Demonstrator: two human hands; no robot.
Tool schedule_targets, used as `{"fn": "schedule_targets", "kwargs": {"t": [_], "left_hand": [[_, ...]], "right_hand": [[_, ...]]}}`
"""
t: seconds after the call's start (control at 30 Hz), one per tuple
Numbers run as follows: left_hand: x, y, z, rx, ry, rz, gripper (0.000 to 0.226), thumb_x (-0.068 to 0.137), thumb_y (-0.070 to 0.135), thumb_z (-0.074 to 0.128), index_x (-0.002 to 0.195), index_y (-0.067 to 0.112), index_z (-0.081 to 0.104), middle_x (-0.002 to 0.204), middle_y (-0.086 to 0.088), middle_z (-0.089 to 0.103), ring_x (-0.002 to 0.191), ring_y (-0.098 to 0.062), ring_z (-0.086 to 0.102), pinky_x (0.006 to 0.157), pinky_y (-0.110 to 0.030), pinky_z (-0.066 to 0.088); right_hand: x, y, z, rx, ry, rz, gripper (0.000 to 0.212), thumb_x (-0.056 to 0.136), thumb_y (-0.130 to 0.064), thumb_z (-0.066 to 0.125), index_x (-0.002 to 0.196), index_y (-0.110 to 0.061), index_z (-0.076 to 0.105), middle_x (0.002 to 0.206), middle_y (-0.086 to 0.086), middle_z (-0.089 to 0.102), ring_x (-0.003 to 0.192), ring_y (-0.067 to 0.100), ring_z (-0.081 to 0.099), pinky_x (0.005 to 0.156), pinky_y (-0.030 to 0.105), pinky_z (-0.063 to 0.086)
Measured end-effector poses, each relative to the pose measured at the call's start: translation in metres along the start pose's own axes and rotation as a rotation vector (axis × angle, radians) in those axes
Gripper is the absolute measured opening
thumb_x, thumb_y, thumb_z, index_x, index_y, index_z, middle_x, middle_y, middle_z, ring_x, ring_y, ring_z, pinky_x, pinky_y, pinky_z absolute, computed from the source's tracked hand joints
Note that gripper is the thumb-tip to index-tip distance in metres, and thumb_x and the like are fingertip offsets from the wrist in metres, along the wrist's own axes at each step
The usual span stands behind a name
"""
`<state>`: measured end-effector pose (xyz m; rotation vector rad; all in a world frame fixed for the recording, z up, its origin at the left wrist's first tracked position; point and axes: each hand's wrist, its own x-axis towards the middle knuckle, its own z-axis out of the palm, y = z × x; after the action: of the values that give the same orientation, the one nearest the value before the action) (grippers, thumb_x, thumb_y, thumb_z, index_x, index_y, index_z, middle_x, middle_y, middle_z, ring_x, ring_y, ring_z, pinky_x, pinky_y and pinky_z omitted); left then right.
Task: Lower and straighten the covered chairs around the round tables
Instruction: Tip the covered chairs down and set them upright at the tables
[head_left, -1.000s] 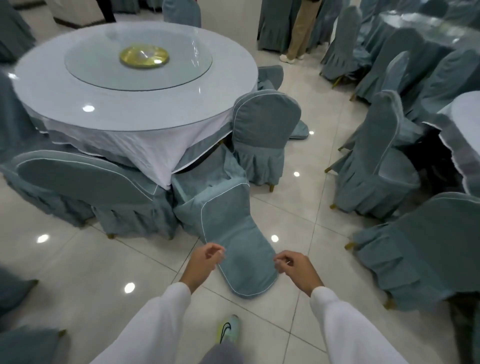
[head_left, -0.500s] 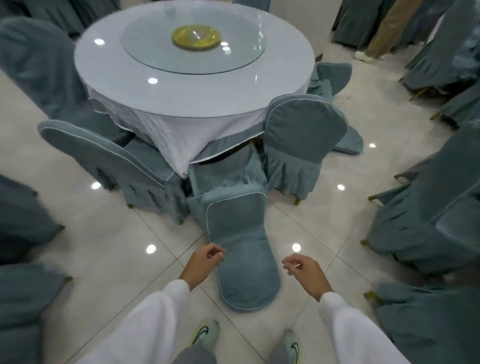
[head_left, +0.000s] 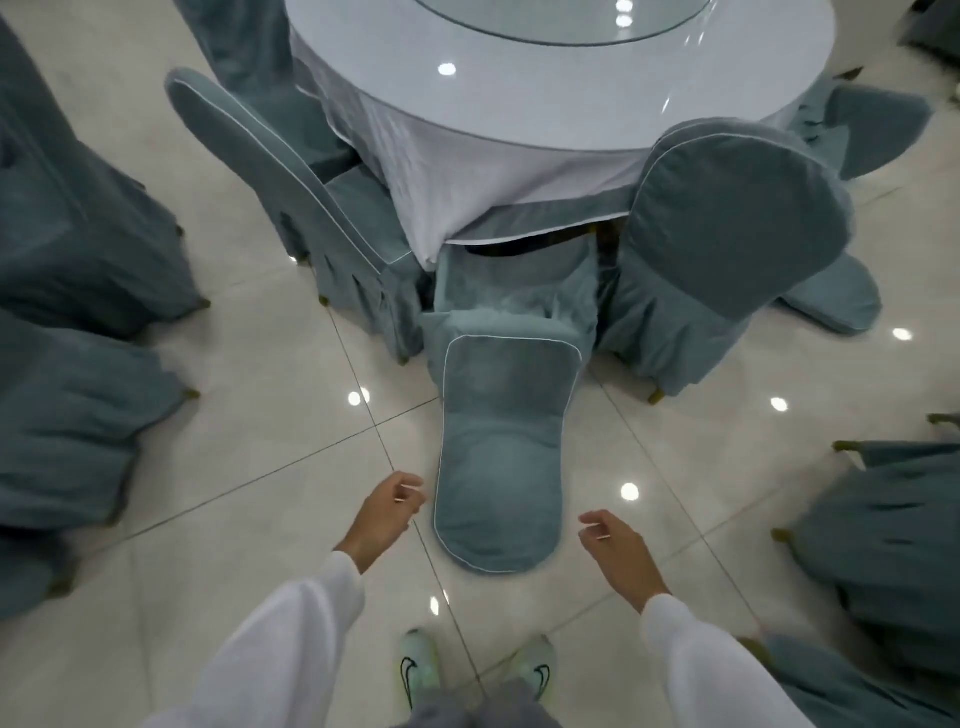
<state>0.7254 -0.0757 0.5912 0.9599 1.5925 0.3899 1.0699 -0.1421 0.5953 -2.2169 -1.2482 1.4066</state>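
Tipped grey-blue fabric-covered chair (head_left: 501, 457) lies at twelve o'clock between both hands, long axis six-to-twelve; left hand (head_left: 383, 517) nearer, right hand (head_left: 618, 551) apart; both loosely curled, empty.

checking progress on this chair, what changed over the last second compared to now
The person stepped closer: both shoes are now in view and the round table has slid up the frame. The left hand and right hand reach toward the tipped chair, one each side, holding nothing. The chair itself lies as before, back on the floor.
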Motion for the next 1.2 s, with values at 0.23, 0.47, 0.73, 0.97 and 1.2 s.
{"fn": "schedule_targets", "kwargs": {"t": [0.23, 0.47, 0.73, 0.97, 1.2], "left_hand": [[0.063, -0.083, 0.021, -0.039, 0.059, -0.042, 0.015, 0.097, 0.023, 0.058, 0.109, 0.028, 0.065, 0.11, -0.003, 0.068, 0.105, -0.022, 0.065, 0.087, -0.04, 0.056], [0.18, -0.191, 0.061, -0.006, 0.082, -0.063, 0.018, 0.098, 0.026, 0.057, 0.114, 0.029, 0.063, 0.115, 0.002, 0.065, 0.109, -0.018, 0.062, 0.098, -0.042, 0.053], [0.315, -0.307, 0.117, -0.064, 0.108, -0.149, 0.033, 0.099, 0.016, 0.053, 0.132, 0.017, 0.055, 0.125, -0.008, 0.059, 0.111, -0.023, 0.057, 0.097, -0.04, 0.05], [0.383, -0.382, 0.147, -0.108, 0.107, -0.256, 0.054, 0.098, 0.016, 0.056, 0.15, 0.013, 0.04, 0.15, -0.012, 0.045, 0.129, -0.028, 0.048, 0.105, -0.041, 0.043], [0.408, -0.417, 0.172, -0.209, 0.041, -0.326, 0.069, 0.096, 0.016, 0.065, 0.155, 0.011, 0.028, 0.153, -0.011, 0.041, 0.128, -0.027, 0.048, 0.102, -0.038, 0.039]], "right_hand": [[0.065, 0.069, 0.057, -0.039, -0.035, 0.012, 0.007, 0.101, -0.024, 0.06, 0.104, -0.022, 0.067, 0.101, -0.007, 0.068, 0.092, 0.009, 0.063, 0.08, 0.022, 0.048], [0.174, 0.16, 0.137, 0.031, -0.056, 0.115, 0.025, 0.103, -0.027, 0.055, 0.127, -0.02, 0.056, 0.121, 0.0, 0.061, 0.106, 0.019, 0.059, 0.09, 0.029, 0.044], [0.301, 0.274, 0.219, 0.109, -0.056, 0.186, 0.051, 0.099, -0.029, 0.063, 0.145, -0.02, 0.043, 0.135, 0.007, 0.058, 0.112, 0.023, 0.056, 0.095, 0.032, 0.044], [0.386, 0.354, 0.267, 0.122, 0.01, 0.237, 0.07, 0.097, -0.032, 0.067, 0.154, -0.009, 0.034, 0.152, 0.018, 0.048, 0.135, 0.038, 0.05, 0.109, 0.044, 0.043], [0.413, 0.394, 0.297, 0.256, -0.017, 0.248, 0.086, 0.082, -0.052, 0.075, 0.15, -0.018, 0.035, 0.14, 0.004, 0.051, 0.13, 0.034, 0.052, 0.109, 0.048, 0.045]]}}
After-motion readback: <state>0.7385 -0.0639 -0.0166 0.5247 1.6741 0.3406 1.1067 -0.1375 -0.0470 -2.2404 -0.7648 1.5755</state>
